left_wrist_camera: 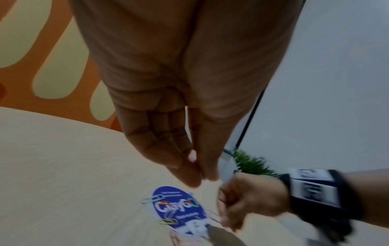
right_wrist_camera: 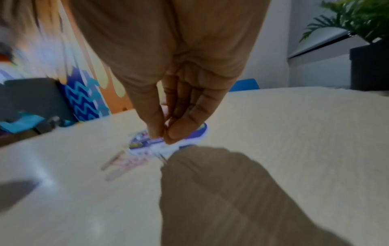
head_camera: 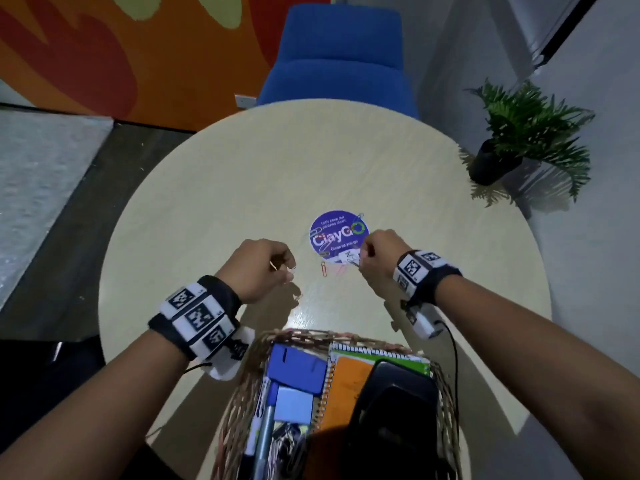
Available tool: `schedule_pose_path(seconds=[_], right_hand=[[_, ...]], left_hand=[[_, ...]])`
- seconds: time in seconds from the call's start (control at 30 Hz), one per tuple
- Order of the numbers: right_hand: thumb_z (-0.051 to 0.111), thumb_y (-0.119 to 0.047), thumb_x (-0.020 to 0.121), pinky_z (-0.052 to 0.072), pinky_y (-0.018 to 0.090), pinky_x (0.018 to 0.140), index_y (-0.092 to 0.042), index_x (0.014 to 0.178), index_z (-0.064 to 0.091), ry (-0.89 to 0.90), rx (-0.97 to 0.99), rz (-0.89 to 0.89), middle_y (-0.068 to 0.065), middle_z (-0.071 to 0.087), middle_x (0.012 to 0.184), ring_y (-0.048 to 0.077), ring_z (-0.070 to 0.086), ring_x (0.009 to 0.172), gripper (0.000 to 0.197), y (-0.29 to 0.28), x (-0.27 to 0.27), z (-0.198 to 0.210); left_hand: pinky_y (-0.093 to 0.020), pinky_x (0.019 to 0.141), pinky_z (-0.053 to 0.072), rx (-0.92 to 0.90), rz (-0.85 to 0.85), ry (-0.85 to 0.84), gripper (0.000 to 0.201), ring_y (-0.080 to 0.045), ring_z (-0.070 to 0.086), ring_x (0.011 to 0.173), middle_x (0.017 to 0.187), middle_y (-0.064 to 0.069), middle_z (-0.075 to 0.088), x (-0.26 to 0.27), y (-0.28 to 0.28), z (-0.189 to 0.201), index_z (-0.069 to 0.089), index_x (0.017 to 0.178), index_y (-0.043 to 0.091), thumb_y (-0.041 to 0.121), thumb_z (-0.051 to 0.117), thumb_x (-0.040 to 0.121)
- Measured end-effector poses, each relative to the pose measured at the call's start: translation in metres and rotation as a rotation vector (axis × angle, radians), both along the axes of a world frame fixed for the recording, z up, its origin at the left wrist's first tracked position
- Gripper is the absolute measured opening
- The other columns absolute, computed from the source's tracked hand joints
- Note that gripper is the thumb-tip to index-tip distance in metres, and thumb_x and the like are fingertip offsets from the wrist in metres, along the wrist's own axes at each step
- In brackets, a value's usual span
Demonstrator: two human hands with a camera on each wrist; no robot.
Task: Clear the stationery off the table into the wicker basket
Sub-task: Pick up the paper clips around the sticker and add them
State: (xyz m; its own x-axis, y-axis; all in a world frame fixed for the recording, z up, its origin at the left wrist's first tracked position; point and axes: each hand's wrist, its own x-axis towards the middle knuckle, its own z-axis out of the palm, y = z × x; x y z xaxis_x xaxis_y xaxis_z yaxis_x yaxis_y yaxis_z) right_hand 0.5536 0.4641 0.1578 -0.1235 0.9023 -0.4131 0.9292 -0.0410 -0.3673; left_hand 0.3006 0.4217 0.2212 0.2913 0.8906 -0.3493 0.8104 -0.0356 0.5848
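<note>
The person's right hand (head_camera: 379, 259) is pinching thumb and fingertips over paper clips (head_camera: 323, 269) lying flat around the round sticker (head_camera: 337, 236); the left hand (head_camera: 259, 268) is pinching something small. Clips look light, thin and slippery, best nipped by one edge, then carried to the wicker basket (head_camera: 242, 403).

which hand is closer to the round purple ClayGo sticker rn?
Right. The right hand is at the sticker's near right edge, fingertips over it. The left hand hangs over bare table, apart from it to the left.
</note>
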Motion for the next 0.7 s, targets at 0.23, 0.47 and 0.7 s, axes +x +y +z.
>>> schedule_pose_path(seconds=[0.23,0.47,0.7], right_hand=[[0.064,-0.002,0.084,0.045,0.023,0.074,-0.008,0.094,0.072,0.230,0.001,0.288,-0.005,0.062,0.077,0.013,0.056,0.073,0.014,-0.041,-0.024,0.063],[0.059,0.003,0.083,0.051,0.018,0.074,-0.009,0.093,0.075,0.353,-0.133,0.527,0.009,0.075,0.091,0.017,0.067,0.082,0.022,-0.118,-0.069,0.094],[0.057,-0.005,0.087,0.049,0.025,0.086,-0.016,0.108,0.071,0.321,-0.263,0.770,0.007,0.075,0.101,0.021,0.067,0.093,0.028,-0.149,-0.094,0.094]], left_hand=[[-0.006,0.060,0.041,-0.179,-0.182,0.019,0.005,0.011,0.061,0.060,0.066,0.012,0.070,-0.024,-0.115,0.000,0.074,0.075,0.020,0.023,0.078,0.073],[-0.004,0.071,0.040,-0.193,-0.312,0.056,0.018,0.005,0.065,0.079,0.092,0.012,0.076,-0.031,-0.152,-0.012,0.075,0.097,0.026,0.019,0.063,0.086],[-0.028,0.081,0.053,0.076,0.025,0.012,0.017,-0.014,0.069,0.084,0.089,0.000,0.075,-0.051,-0.069,0.006,0.072,0.101,0.017,0.023,0.066,0.086]])
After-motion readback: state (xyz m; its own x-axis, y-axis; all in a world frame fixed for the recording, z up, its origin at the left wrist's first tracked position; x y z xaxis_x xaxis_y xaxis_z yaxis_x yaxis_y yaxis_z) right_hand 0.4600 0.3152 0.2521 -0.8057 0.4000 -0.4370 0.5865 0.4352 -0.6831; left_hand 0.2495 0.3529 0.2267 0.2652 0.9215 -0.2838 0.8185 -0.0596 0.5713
